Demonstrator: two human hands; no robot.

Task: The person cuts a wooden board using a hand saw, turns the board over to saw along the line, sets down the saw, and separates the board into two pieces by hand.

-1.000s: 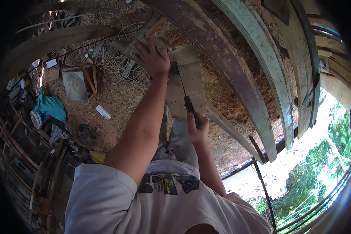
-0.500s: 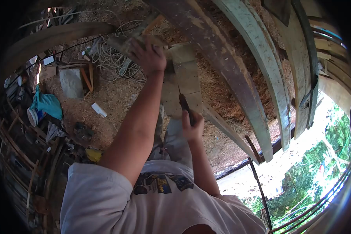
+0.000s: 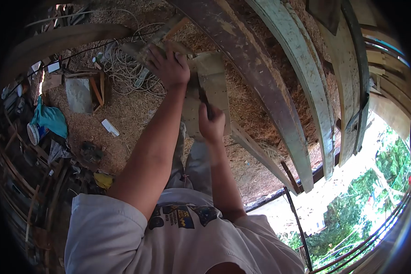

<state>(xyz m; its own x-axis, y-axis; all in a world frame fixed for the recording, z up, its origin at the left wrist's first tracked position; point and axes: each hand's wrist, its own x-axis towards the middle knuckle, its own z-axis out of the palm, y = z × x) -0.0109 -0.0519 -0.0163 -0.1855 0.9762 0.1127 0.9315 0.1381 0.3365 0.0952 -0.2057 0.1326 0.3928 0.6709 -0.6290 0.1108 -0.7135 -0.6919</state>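
Note:
My left hand (image 3: 171,68) lies on a piece of wood (image 3: 182,48), its fingers spread over the surface. In my right hand (image 3: 212,123) is the dark handle of a handsaw (image 3: 202,93). The saw's narrow blade points forward, away from me, and is seen almost edge-on. A pale flat board (image 3: 212,75) lies below the saw and beside my left hand. How deep the blade sits in the wood cannot be made out.
Large curved timbers (image 3: 255,59) rise on the right. A tangle of pale rope (image 3: 128,75) lies on sawdust-covered ground. To the left are a grey panel (image 3: 78,96), a white block (image 3: 110,128) and a teal bag (image 3: 52,118). Bright greenery (image 3: 347,223) shows beyond the right edge.
My right hand has pushed the saw forward, away from my body, and slightly left. My left hand has stayed on the wood. The whole view has shifted a little.

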